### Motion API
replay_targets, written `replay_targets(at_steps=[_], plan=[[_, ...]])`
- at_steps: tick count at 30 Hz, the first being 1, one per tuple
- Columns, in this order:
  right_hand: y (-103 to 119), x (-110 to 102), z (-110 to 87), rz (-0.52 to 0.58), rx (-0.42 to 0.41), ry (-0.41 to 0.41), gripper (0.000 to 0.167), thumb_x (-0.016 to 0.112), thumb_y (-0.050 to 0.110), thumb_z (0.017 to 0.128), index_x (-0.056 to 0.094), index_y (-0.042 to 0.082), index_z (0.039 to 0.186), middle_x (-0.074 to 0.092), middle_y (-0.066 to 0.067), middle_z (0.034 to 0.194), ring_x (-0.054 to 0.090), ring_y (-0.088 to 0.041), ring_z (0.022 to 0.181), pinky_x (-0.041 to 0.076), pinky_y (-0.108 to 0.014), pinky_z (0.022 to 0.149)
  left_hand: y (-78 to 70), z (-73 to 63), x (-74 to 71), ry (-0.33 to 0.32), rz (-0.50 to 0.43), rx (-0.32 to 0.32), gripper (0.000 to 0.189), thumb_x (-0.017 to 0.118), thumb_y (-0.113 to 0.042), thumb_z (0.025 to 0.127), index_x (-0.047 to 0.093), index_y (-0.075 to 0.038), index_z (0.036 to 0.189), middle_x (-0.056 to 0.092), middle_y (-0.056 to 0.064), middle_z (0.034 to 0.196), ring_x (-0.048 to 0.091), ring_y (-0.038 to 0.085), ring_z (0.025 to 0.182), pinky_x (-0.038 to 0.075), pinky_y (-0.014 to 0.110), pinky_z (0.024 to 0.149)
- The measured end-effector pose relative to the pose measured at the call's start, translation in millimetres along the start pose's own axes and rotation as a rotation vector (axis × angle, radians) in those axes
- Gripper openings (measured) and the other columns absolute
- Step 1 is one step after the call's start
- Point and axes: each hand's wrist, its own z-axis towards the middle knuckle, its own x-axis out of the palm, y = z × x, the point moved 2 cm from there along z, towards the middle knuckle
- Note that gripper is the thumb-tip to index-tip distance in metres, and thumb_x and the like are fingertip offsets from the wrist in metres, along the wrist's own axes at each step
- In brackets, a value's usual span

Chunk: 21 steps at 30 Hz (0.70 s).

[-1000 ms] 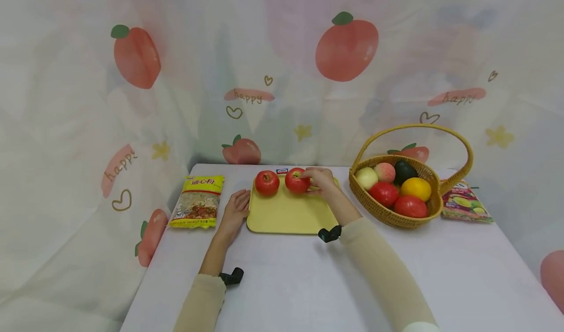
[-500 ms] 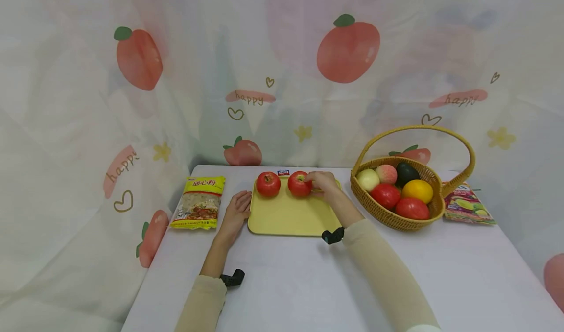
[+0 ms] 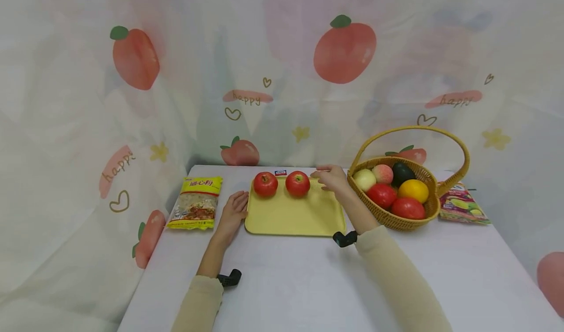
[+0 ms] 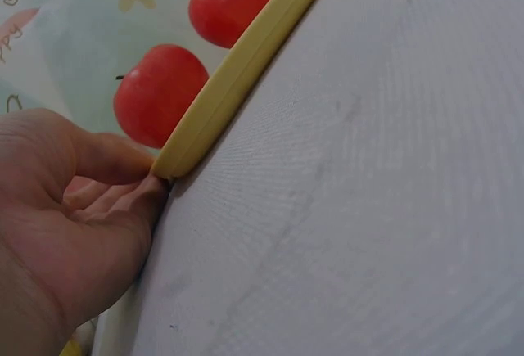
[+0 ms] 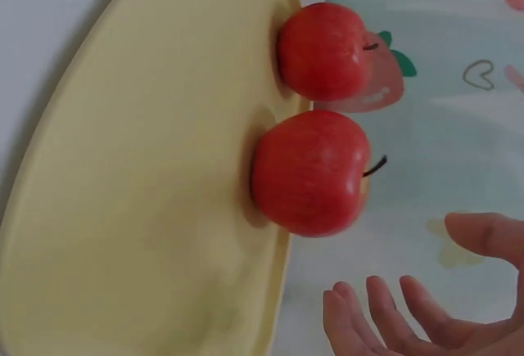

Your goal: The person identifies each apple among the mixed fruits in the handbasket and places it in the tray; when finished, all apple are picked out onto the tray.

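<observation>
Two red apples, one on the left [image 3: 265, 184] and one on the right [image 3: 297, 184], sit side by side toward the back of a yellow tray [image 3: 295, 219]. At the tray's left edge, my left hand [image 3: 232, 214] pinches the rim between thumb and fingers, as the left wrist view shows. My right hand [image 3: 332, 180] hovers over the tray's back right corner, its fingers spread and holding nothing. A gap separates it from the right apple [image 5: 311, 174] in the right wrist view.
A wicker basket [image 3: 392, 220] of several fruits stands right of the tray, its tall handle arching up. Behind it lies a colourful packet [image 3: 462, 204]. A yellow pasta bag [image 3: 197, 203] is at the left. Patterned cloth [image 3: 282, 53] hangs behind the table [image 3: 286, 283].
My right hand has let go of the right apple and drawn away to the right. The apple stays on the tray. My left hand keeps its place at the tray's edge.
</observation>
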Motion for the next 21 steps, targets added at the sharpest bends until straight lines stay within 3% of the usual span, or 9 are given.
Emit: replay_targets(at_steps=[6, 10, 18, 21], plan=[[18.0, -28.2, -17.7, -0.055, -0.065, -0.021, 0.056, 0.067, 0.021, 0.100, 0.051, 0.001, 0.149, 0.055, -0.024, 0.149, 0.054, -0.040, 0.137, 0.049, -0.052, 0.113, -2.0, -1.2, 0.0, 0.000, 0.041, -0.011, 0.069, 0.047, 0.018, 0.098, 0.032, -0.009, 0.160, 0.040, 0.009, 0.164, 0.036, 0.023, 0.153, 0.034, 0.039, 0.124], [23.9, -48.7, -28.9, -0.068, -0.056, -0.039, 0.055, 0.067, 0.023, 0.100, 0.052, 0.003, 0.149, 0.058, -0.022, 0.147, 0.057, -0.036, 0.134, 0.050, -0.048, 0.111, 0.0, -2.8, -0.7, 0.001, 0.059, -0.016, 0.069, 0.047, 0.017, 0.099, 0.030, -0.009, 0.161, 0.038, 0.010, 0.165, 0.035, 0.024, 0.154, 0.033, 0.041, 0.124], [31.5, -99.0, -52.5, -0.110, -0.078, -0.055, 0.056, 0.062, 0.030, 0.105, 0.050, 0.001, 0.151, 0.054, -0.024, 0.150, 0.055, -0.040, 0.134, 0.049, -0.050, 0.111, 0.8, -4.0, 1.4, 0.017, 0.030, 0.003, 0.071, 0.045, 0.020, 0.098, 0.028, -0.007, 0.161, 0.037, 0.011, 0.166, 0.034, 0.025, 0.154, 0.032, 0.040, 0.124], [31.9, -119.8, -60.1, -0.117, -0.090, -0.081, 0.057, 0.061, 0.032, 0.105, 0.050, 0.000, 0.151, 0.054, -0.024, 0.150, 0.060, -0.033, 0.130, 0.054, -0.046, 0.105, -1.2, -4.6, 2.8, 0.020, 0.026, 0.011, 0.071, 0.044, 0.020, 0.097, 0.028, -0.006, 0.161, 0.037, 0.012, 0.166, 0.034, 0.026, 0.154, 0.031, 0.040, 0.125]])
